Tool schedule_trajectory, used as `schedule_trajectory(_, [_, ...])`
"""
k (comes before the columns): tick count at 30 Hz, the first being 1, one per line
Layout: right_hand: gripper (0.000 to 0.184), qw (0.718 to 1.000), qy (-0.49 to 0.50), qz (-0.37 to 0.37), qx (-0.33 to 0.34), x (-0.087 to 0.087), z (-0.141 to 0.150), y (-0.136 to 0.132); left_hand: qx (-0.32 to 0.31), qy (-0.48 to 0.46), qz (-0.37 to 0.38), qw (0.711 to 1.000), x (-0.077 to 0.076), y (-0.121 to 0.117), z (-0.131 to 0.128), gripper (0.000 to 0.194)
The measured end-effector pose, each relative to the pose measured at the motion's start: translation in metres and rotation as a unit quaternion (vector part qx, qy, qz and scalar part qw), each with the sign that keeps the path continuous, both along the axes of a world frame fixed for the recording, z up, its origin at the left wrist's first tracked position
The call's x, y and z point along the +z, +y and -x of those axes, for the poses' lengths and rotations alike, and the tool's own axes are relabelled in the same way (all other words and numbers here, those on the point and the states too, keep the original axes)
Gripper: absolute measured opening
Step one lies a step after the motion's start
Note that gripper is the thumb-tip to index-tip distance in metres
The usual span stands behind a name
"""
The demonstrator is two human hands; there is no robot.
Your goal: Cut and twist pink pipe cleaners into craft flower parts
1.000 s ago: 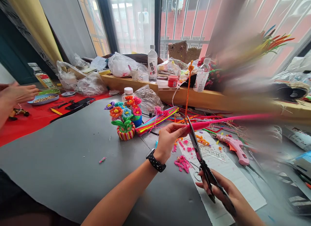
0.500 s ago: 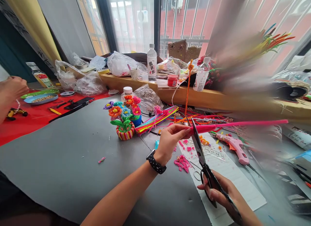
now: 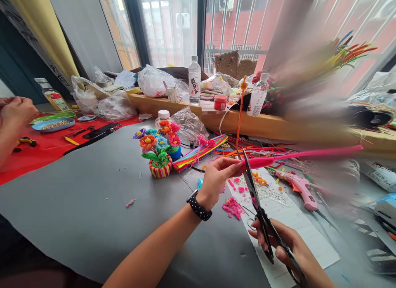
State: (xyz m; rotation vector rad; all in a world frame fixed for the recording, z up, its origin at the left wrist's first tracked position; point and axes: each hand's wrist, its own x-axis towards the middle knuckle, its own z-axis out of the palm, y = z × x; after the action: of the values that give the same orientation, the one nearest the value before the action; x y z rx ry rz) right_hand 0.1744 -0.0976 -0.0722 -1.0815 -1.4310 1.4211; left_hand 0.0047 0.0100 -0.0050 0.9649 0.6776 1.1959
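Note:
Between the thumb and fingers of my left hand [image 3: 218, 176] is the end of a pink pipe cleaner [image 3: 309, 153], with a thicker pink part near the fingers. Its long free end points right. My right hand [image 3: 287, 240] grips black-handled scissors [image 3: 255, 199], whose parted blades straddle the pink piece just right of my left fingertips. An orange pipe cleaner stem [image 3: 240, 119] stands upright behind the blades. Pink fuzz scraps [image 3: 232, 208] lie below, beside a white sheet [image 3: 297, 234]. Left of my hand stands a striped pot [image 3: 160, 168] of fuzzy flowers.
A pink glue gun [image 3: 305, 191] lies to the right. A bundle of colored pipe cleaners [image 3: 201, 153] rests behind my left hand. Bottles and bags line the wooden ledge [image 3: 241, 123]. At far left, another person's hands [image 3: 18, 112] are above a red cloth [image 3: 46, 152].
The pink pipe cleaner's free end has swung down, then slightly up. The scissors have shifted a little right and their handles have spread. The other person's hands have come together.

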Motion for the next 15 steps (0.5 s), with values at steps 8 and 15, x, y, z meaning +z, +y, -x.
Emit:
schedule_trajectory(8, [0.044,0.999,0.019,-0.016,-0.026,-0.0004,0.0048,0.0014,0.001,-0.001,0.007,1.0,0.0017,-0.0008,-0.0004,0.018])
schedule_trajectory(15, [0.048,0.999,0.01,-0.026,-0.046,0.0022,0.0017,-0.0003,0.033,-0.006,-0.005,0.999,0.0025,0.0009,0.0019,0.018])
